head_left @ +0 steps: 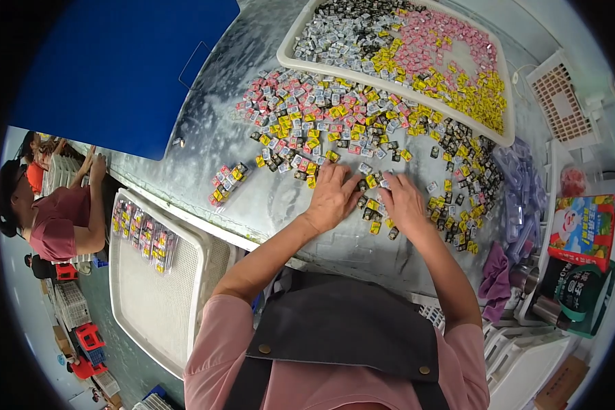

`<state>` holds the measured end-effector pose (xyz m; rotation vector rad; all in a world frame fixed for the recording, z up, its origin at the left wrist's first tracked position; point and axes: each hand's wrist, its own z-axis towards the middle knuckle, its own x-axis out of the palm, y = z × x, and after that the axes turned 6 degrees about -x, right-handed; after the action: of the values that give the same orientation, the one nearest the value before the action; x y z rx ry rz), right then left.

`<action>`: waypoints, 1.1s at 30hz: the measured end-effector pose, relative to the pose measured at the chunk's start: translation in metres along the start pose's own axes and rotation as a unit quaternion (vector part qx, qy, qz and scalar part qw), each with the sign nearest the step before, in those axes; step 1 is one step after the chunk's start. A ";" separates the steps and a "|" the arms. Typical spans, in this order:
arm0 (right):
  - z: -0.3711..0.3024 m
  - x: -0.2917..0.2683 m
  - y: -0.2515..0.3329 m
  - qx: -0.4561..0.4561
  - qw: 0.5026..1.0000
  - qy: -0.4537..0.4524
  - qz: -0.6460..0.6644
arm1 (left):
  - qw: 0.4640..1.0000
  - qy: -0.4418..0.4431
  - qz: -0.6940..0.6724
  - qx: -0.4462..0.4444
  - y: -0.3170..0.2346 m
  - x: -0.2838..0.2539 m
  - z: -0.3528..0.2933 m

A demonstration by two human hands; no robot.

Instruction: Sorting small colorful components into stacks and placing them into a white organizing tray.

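Observation:
Small block-shaped pieces (342,130) in yellow, black, white and pink lie heaped on the grey table. My left hand (331,198) rests at the near edge of the heap, fingers stretched out and touching pieces by a yellow one. My right hand (406,203) lies opposite, its bent, parted fingertips against a white and black piece (385,182). Between and below the two hands sits a little cluster of yellow and black pieces (372,205). Neither hand plainly lifts anything. A clear plastic tray (345,247) lies flat near my body, hard to make out against the table.
A white tray (396,87) of sorted pieces stands behind the heap. Left are a filled clear pack (227,183), a blue board (116,68) and a mesh tray (150,301) holding packs. Clear plastic packaging (521,195), a purple cloth (495,280) and a red box (582,232) sit right. A co-worker (65,219) is at far left.

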<state>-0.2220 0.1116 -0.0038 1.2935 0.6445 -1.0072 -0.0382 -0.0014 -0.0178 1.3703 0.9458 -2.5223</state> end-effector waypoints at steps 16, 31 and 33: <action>0.013 -0.019 -0.015 -0.009 0.999 0.054 -0.004 | 1.000 0.008 -0.004 -0.007 -0.004 0.007 0.009; 0.027 -0.025 -0.020 0.011 0.990 0.142 -0.003 | 0.999 0.034 -0.029 -0.009 -0.002 0.011 0.022; 0.026 -0.039 -0.023 0.106 0.981 0.159 -0.012 | 0.998 0.049 -0.029 -0.006 0.000 0.011 0.024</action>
<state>-0.2636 0.0966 0.0238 1.6593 0.8134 -0.9143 -0.0615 -0.0132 -0.0170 1.4967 1.0317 -2.5066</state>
